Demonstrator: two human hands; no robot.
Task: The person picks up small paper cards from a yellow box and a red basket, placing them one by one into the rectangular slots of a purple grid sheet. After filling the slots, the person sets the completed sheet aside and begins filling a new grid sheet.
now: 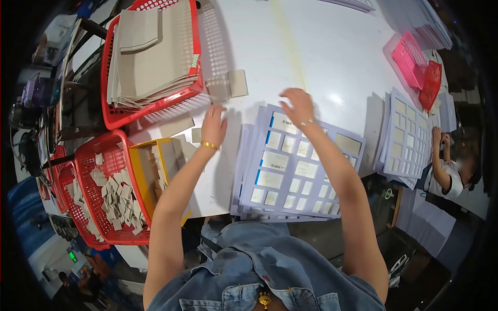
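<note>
My left hand (213, 126) is over the table between the red baskets and the stacked sheets, its fingers loosely bent and apart, with nothing visible in them. A small grey-beige board piece (238, 83) lies just beyond its fingertips. My right hand (299, 107) hovers by the far edge of the top sheet, fingers curved and thumb apart, also with nothing visible in it. That lavender sheet (290, 180) has many rectangular windows, some filled with white or blue-edged pieces, and lies on several similar sheets. My right forearm hides part of it.
A red basket (198, 78) holds large grey-beige boards at the upper left. Below it, another red basket (111, 236) and a yellow box (167, 142) hold small board pieces. More windowed sheets (404, 136), a pink basket (410, 59) and a co-worker (448, 173) are at the right.
</note>
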